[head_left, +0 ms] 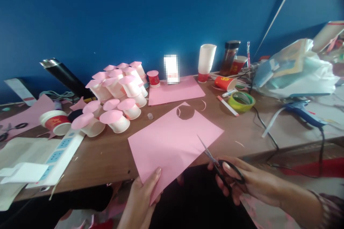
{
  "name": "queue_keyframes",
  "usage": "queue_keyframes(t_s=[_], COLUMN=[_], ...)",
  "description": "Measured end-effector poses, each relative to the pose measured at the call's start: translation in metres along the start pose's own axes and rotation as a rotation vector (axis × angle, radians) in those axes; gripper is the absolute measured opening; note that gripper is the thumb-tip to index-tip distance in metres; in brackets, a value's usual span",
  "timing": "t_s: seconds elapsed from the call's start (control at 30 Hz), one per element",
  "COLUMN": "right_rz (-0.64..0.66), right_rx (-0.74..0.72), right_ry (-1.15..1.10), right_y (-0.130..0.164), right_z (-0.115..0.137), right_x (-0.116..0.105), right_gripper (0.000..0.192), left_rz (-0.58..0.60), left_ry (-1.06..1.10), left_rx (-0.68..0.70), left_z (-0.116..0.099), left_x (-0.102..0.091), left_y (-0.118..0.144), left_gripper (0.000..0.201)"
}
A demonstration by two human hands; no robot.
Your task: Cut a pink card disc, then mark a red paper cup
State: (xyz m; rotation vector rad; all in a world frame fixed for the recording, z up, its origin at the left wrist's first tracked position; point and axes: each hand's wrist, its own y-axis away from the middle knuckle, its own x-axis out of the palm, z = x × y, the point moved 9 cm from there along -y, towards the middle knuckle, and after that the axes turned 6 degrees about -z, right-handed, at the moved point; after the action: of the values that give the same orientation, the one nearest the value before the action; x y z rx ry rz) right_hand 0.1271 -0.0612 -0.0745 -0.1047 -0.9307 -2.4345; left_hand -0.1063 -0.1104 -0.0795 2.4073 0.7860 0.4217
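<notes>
**Left hand (142,195) gripped pink sheet (166,143), right hand (251,177) held scissors (211,156)**

Wall (134,14) was smooth, matte blue. Table (99,157) was brown, wood-look. Plastic bag (295,68), crinkled and translucent, sat at the right. Pink sheet: flat, straight-edged, with a round hole near its far corner and tabletop showing through; held tilted over the table's near edge. Cluster of white paper cups (118,125) stood left, topped with pink paper, some tops faintly pointed. Stacked pink paper (174,94) lay flat near the wall. Glue gun (306,111), blue plastic, lay right; tape roll (242,103), yellow-green ring, nearer the middle. Scissors had slim metal blades and black looped handles, tips over the sheet's right-hand edge; couldn't tell if the blades bit into it.

Left hand was closed on the near corner, thumb flat on top, fingers underneath. Right hand was half curled, grasping the scissors by the handle loops.
</notes>
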Motion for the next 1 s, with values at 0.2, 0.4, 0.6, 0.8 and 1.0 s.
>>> queue_keyframes(t_s=[0.2, 0.4, 0.6, 0.8, 1.0], right_rz=[-0.017, -0.03, -0.12, -0.116, -0.089], right_rx=[0.002, 0.0, -0.011, -0.037, 0.002], right_ry=[0.029, 0.071, 0.222, 0.256, 0.199], right_y=[-0.007, -0.01, -0.014, -0.017, -0.012], right_z=[0.007, 0.007, 0.005, 0.005, 0.005], right_x=[0.001, 0.002, -0.003, -0.002, 0.0], right_gripper=[0.049, 0.052, 0.054, 0.051, 0.05], left_rz=[0.012, -0.002, 0.038, 0.079, 0.007], left_ry=[-0.073, -0.227, -0.306, -0.351, -0.36], left_rx=[-0.054, 0.023, 0.243, 0.322, 0.229], left_z=[0.005, 0.001, -0.019, -0.021, -0.018], left_x=[0.0, -0.007, -0.009, -0.009, -0.011], left_y=[0.0, -0.002, -0.006, -0.011, -0.007], left_gripper=[0.027, 0.038, 0.036, 0.041, 0.034])
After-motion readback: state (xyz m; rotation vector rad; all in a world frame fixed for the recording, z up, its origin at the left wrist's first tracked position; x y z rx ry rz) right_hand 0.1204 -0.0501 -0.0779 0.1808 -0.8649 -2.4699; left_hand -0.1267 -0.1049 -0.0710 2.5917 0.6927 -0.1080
